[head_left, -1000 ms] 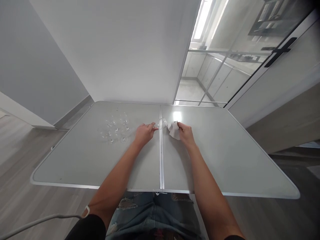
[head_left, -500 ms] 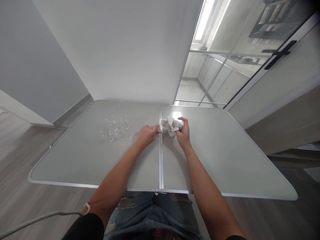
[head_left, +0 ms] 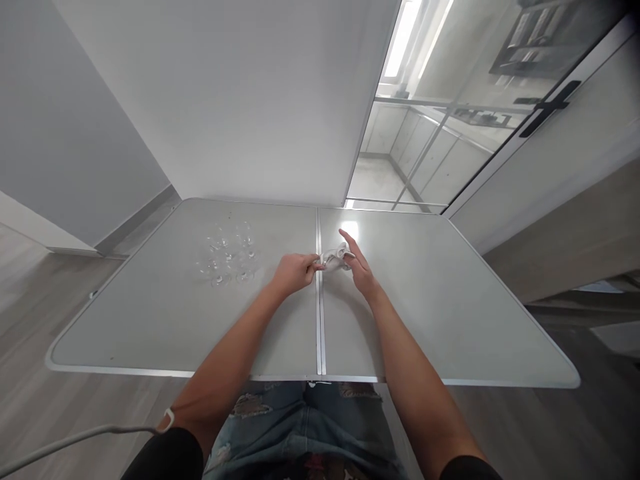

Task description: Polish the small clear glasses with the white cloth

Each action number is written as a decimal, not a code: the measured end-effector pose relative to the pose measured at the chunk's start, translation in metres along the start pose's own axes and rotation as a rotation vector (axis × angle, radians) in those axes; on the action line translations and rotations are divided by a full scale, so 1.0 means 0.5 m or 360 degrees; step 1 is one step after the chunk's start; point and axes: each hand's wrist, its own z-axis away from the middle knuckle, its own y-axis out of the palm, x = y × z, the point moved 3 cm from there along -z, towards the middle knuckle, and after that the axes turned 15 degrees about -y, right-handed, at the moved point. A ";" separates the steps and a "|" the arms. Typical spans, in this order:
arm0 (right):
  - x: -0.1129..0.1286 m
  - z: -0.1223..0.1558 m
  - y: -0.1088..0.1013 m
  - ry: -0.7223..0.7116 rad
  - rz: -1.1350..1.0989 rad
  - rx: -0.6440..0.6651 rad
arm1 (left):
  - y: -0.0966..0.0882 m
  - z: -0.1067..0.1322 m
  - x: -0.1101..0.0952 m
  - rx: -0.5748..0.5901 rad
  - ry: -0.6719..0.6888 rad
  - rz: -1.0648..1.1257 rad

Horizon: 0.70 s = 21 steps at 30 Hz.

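My left hand [head_left: 293,271] is closed on the stem of a small clear glass [head_left: 324,261] lying on its side at the middle of the grey table [head_left: 410,313]. My right hand [head_left: 356,264] presses a crumpled white cloth [head_left: 336,257] into and around the glass, its index finger stretched upward. The cloth hides most of the glass. Both hands sit over the table's centre seam.
Several clear stemmed glasses [head_left: 227,257] stand in a cluster on the table's left half, left of my left hand. A white wall panel rises behind the table and a glass door [head_left: 450,113] stands at the back right. A grey cable [head_left: 70,441] hangs at lower left.
My right hand brought the cloth leftward onto the glass and pushed it into the bowl. My left hand stayed on the stem.
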 end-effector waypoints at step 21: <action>-0.001 -0.004 0.006 0.0093 0.0021 -0.0067 | 0.014 -0.006 0.009 0.0069 -0.0147 -0.0065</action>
